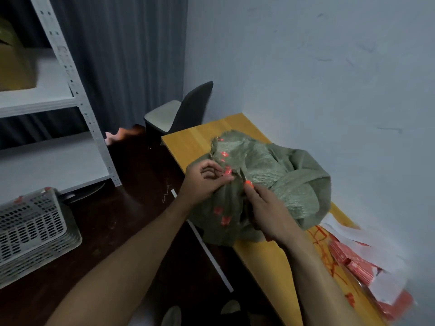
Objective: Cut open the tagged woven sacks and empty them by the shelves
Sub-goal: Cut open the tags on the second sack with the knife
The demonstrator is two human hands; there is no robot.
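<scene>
A crumpled green woven sack [270, 170] with red printed marks lies on the yellow wooden table [195, 140] by the wall. My left hand [204, 180] pinches a fold of the sack's edge near its top. My right hand [266, 212] grips a small cutter with an orange tip [248, 183]. That tip touches the sack fabric just right of my left fingers. The cutter's blade is too small to make out.
White metal shelves [77, 100] stand at the left, with a cardboard box [14, 67] on an upper level. A grey perforated plastic basket [33, 227] sits on the dark floor. A dark chair [186, 109] stands behind the table. Red packets and white papers [362, 262] lie on the table's right end.
</scene>
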